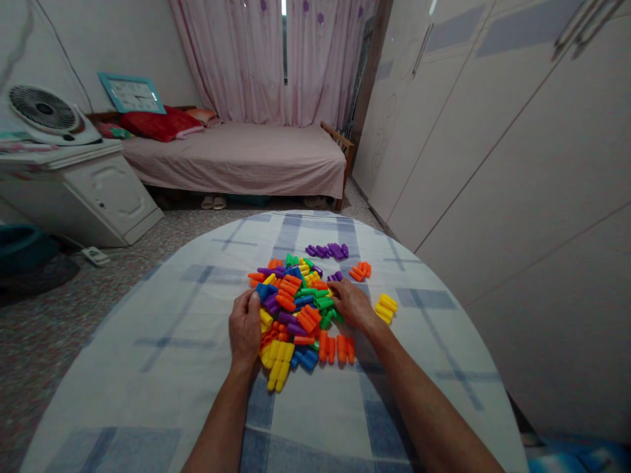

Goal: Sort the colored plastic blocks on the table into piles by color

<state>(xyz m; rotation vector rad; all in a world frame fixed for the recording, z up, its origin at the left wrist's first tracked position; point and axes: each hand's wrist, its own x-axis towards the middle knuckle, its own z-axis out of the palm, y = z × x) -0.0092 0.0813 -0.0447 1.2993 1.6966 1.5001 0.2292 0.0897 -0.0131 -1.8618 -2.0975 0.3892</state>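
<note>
A heap of colourful plastic building blocks (296,299), made of joined rounded tubes, lies on the table. At the heap's left edge my left hand (245,330) is closed, its thumb and fingertips against a blue block (264,290). My right hand (351,304) reaches into the right side, fingers bent down by green blocks (323,303); what they pinch is hidden. Close to my left wrist lies a yellow block (280,364). Two orange blocks (329,347) sit at the near right of the heap.
Purple blocks (327,251) lie apart beyond the heap, orange ones (361,270) and yellow ones (386,308) to its right. A checked cloth covers the round table (197,341). Behind stand a bed (246,157), a cabinet with a fan (46,112), and a wardrobe (493,164) at right.
</note>
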